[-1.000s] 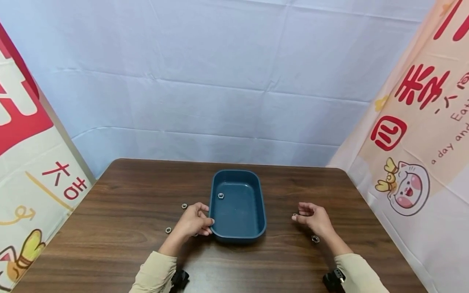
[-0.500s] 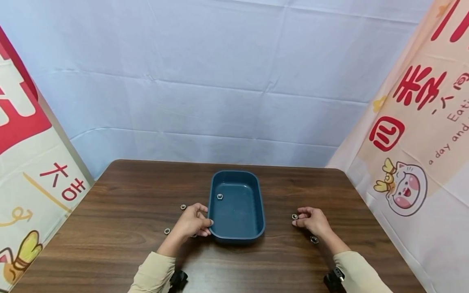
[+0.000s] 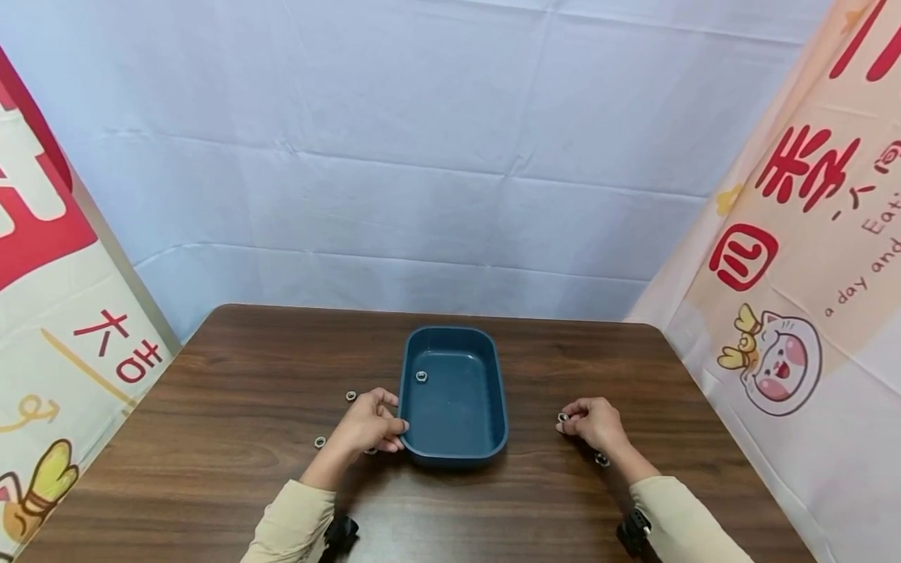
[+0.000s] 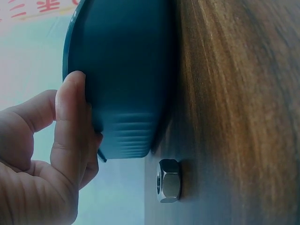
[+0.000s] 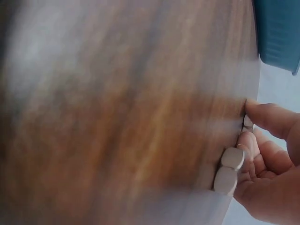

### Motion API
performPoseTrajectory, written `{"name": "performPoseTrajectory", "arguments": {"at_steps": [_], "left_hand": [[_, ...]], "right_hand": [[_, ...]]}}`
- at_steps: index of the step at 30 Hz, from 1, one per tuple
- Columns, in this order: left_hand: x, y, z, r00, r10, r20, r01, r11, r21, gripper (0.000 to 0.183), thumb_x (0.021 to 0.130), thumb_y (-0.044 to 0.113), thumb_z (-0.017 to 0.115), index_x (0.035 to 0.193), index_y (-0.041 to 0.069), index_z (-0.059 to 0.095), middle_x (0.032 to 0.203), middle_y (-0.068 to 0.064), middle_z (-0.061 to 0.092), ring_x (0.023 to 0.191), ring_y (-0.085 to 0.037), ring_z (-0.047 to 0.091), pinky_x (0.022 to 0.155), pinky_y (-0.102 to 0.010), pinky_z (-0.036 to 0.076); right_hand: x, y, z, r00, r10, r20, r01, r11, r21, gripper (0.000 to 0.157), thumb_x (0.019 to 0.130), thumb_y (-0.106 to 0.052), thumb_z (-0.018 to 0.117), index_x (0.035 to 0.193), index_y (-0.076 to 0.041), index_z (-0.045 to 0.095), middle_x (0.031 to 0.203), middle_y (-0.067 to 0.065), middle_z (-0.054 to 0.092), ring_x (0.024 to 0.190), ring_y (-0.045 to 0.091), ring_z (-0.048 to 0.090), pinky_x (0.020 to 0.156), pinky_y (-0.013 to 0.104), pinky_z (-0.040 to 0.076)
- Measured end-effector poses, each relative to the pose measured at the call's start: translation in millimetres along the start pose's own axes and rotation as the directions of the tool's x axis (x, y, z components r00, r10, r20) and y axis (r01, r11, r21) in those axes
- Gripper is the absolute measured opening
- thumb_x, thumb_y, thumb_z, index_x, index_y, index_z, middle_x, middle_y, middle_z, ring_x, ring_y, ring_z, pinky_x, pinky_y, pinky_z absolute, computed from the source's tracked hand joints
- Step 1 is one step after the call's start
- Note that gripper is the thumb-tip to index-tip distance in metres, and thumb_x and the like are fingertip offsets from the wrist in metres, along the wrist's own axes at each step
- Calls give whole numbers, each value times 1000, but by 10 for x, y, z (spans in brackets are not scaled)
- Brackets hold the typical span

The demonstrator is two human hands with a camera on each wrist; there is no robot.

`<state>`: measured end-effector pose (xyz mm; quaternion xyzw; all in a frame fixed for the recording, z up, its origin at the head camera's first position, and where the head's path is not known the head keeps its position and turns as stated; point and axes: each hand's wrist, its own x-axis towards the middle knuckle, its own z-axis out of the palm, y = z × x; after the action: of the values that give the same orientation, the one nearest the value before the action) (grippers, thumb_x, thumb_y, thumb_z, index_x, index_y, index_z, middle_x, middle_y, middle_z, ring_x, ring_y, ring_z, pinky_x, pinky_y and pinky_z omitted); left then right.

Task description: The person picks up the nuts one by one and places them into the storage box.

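Note:
My left hand [image 3: 369, 422] grips the left rim of a blue plastic tray [image 3: 457, 455], thumb over the rim and fingers against the outer wall. In the left wrist view a metal hex nut [image 4: 169, 181] lies on the table near that wall. Right of the tray, my right hand [image 3: 600, 426] pinches another hex nut [image 3: 563, 417] between thumb and fingertips, down at the tabletop. A further nut [image 3: 601, 460] lies under the right wrist and shows close up as a pale nut [image 5: 228, 171] in the right wrist view. One nut [image 3: 421, 377] sits inside the tray.
Left of the left hand, two loose nuts [image 3: 350, 396] [image 3: 320, 442] lie on the dark wooden table [image 3: 232, 407]. A pale cloth [image 3: 422, 195] hangs behind the table, and printed cloths [image 3: 774, 258] hang at both sides.
My right thumb and fingers have come together on the nut, which lay between them half a second ago, and the hand has shifted slightly left. The left hand keeps its hold on the tray.

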<state>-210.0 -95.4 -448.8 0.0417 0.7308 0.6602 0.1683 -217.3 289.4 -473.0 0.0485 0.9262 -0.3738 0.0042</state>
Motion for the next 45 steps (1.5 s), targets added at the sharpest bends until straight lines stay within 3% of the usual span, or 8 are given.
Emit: {"name": "performPoseTrajectory", "arguments": {"at_steps": [5, 12, 15, 21, 24, 29, 39, 45], "left_hand": [[-5, 26, 5, 1000, 6, 3, -6, 1000, 1, 39, 81, -9, 62, 112, -12, 40, 69, -15, 55, 46, -16, 58, 45, -27, 51], [-92, 142, 28, 1000, 8, 9, -8, 1000, 2, 36, 81, -12, 59, 111, -13, 40, 69, -16, 54, 47, -17, 58, 46, -28, 52], [-19, 33, 18, 1000, 9, -4, -9, 1000, 0, 39, 80, -10, 61, 113, -12, 40, 69, -15, 54, 46, -17, 58, 45, -28, 52], [5, 14, 19, 1000, 6, -5, -6, 1000, -5, 39, 80, -9, 62, 113, -12, 41, 69, -15, 54, 46, -17, 58, 45, -28, 52], [2, 11, 17, 1000, 6, -5, -6, 1000, -8, 39, 80, -10, 62, 112, -11, 41, 69, -15, 54, 46, -16, 58, 45, -27, 52], [3, -11, 9, 1000, 4, -4, -4, 1000, -8, 39, 80, -10, 61, 113, -12, 41, 69, -15, 54, 46, -16, 59, 45, -28, 52], [-7, -23, 6, 1000, -7, 10, 8, 999, -37, 41, 79, -10, 61, 113, -12, 39, 68, -15, 55, 47, -17, 59, 45, -26, 51], [8, -29, 1, 1000, -7, 8, 8, 999, -37, 41, 80, -10, 61, 114, -13, 39, 68, -15, 55, 47, -17, 59, 45, -26, 51]], "right_hand": [[19, -43, -41, 999, -8, 32, 8, 1000, 7, 14, 71, -7, 78, 80, -2, 68, 65, 0, 62, 56, 14, 55, 50, 28, 46], [-32, -110, -120, 987, -8, 164, -34, 968, 249, 20, 73, 7, 66, 91, 11, 61, 70, 9, 62, 63, 18, 60, 53, 33, 53], [-41, -103, -125, 980, -42, 196, -41, 915, 401, 30, 75, 10, 61, 102, 19, 54, 77, 13, 63, 69, 19, 62, 60, 33, 54], [-41, -53, -75, 984, -51, 170, -77, 742, 666, 40, 80, 12, 59, 114, 27, 44, 87, 14, 64, 77, 16, 64, 72, 30, 54], [-45, -44, -60, 987, -49, 154, -75, 706, 704, 40, 80, 12, 59, 114, 26, 44, 90, 16, 63, 78, 15, 64, 74, 31, 53], [-68, -78, -68, 987, -30, 155, -89, 710, 699, 39, 80, 12, 60, 114, 25, 46, 90, 16, 63, 78, 15, 64, 74, 31, 53], [-119, -314, -169, 965, -56, 257, -116, 786, 607, 33, 81, 11, 56, 110, 25, 47, 85, 13, 62, 73, 17, 64, 69, 31, 54], [-76, -440, -158, 955, -68, 288, -131, 776, 618, 32, 80, 10, 55, 109, 24, 48, 84, 13, 62, 73, 16, 63, 69, 30, 54]]}}
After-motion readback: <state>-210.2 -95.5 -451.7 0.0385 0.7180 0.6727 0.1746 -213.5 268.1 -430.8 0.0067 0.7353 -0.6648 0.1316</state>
